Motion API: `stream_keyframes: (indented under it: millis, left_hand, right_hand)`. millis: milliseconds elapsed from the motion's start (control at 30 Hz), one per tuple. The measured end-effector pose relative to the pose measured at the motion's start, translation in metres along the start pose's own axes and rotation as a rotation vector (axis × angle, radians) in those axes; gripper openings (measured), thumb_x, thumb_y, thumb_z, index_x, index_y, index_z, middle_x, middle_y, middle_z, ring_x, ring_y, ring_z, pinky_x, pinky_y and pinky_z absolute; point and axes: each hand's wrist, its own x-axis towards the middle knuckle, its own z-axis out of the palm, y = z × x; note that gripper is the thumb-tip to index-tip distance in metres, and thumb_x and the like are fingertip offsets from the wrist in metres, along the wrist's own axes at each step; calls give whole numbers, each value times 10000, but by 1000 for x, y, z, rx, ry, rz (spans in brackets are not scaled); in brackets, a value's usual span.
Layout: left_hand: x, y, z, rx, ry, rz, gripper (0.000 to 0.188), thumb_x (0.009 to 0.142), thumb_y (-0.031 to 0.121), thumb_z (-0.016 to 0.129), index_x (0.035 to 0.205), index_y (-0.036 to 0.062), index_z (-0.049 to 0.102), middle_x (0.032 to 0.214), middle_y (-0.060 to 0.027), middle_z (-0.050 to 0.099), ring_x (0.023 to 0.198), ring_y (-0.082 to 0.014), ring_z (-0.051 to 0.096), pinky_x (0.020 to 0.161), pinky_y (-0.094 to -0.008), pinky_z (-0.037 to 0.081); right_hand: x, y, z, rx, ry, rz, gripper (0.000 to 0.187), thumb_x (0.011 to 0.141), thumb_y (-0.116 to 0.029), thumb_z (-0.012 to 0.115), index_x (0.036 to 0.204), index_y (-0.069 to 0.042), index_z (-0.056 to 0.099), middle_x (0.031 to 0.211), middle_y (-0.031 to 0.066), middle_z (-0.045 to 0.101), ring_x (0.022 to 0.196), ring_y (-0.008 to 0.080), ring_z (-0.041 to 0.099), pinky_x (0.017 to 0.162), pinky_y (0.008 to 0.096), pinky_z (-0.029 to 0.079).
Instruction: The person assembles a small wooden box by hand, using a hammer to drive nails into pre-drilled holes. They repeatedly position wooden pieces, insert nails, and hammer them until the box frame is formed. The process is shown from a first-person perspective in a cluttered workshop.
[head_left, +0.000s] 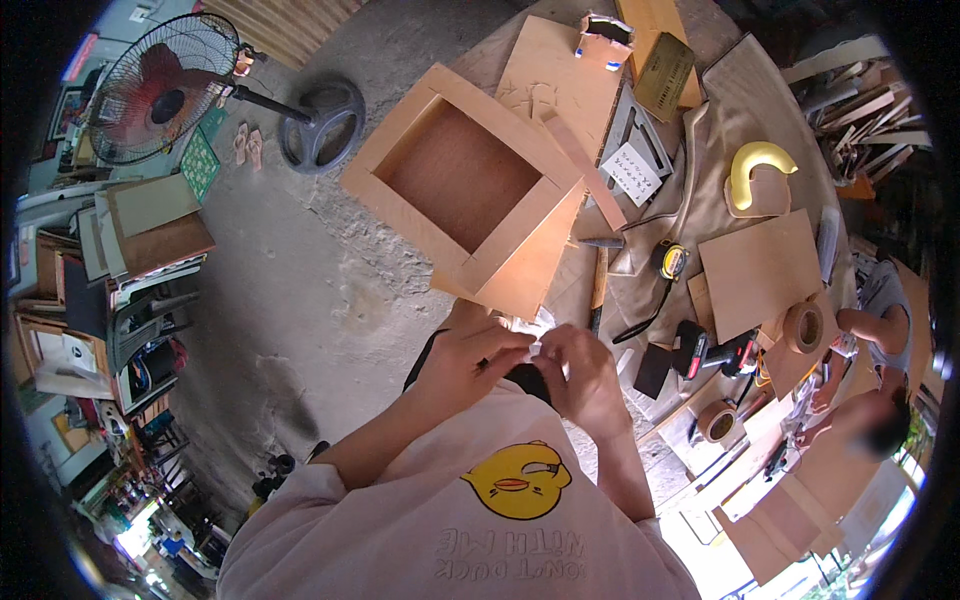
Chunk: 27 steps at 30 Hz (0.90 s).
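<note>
My left hand (462,352) and my right hand (578,372) are drawn together in front of my chest, fingers pinched on a small clear plastic bag (530,325) between them. What the bag holds is too small to tell. Just beyond my hands an open square plywood box (470,185) rests on the workbench, its hollow facing up. A chisel-like tool with a wooden handle (598,280) lies beside the box's right corner.
The cloth-covered bench (720,100) carries a tape measure (670,260), plywood panels (760,270), tape rolls (803,327), a yellow curved piece (755,165) and a red-black tool (700,350). Another person (880,400) sits at the right. A standing fan (165,90) and stacked boards (140,240) are on the left.
</note>
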Motion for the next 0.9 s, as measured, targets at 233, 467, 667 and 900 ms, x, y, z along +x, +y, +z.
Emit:
stream_keyframes:
  millis: [233, 467, 667, 900]
  left_hand:
    - [71, -66, 28, 257, 452, 136, 94, 856, 113, 779, 945, 122, 750, 1000, -36, 769, 915, -242, 702, 863, -393, 498]
    - [88, -83, 47, 383, 606, 133, 91, 851, 203, 796, 922, 168, 750, 1087, 20, 772, 1030, -202, 679, 969, -401, 419]
    - [88, -91, 51, 344, 633, 153, 81, 845, 207, 793, 894, 190, 731, 1116, 50, 768, 972, -142, 709, 861, -360, 436]
    - [85, -86, 47, 268, 628, 100, 77, 827, 197, 813, 895, 169, 788, 1084, 13, 788, 940, -147, 721, 864, -349, 456]
  right_hand:
    - [-46, 144, 66, -618, 241, 545, 479, 909, -243, 737, 1270, -19, 516, 1155, 197, 585, 1103, 399, 577, 962, 508, 455]
    - [-46, 163, 69, -427, 329, 730, 356, 983, -232, 667, 1215, -27, 492, 986, 250, 649, 922, 473, 645, 804, 552, 503]
    - [-38, 107, 35, -173, 421, 457, 208, 1042, -147, 556, 1207, -23, 537, 861, 244, 688, 785, 461, 701, 632, 493, 543]
    - [-21, 41, 3, -219, 141, 344, 210, 1024, -122, 577, 1225, -61, 567, 831, 200, 717, 721, 421, 722, 555, 491, 549]
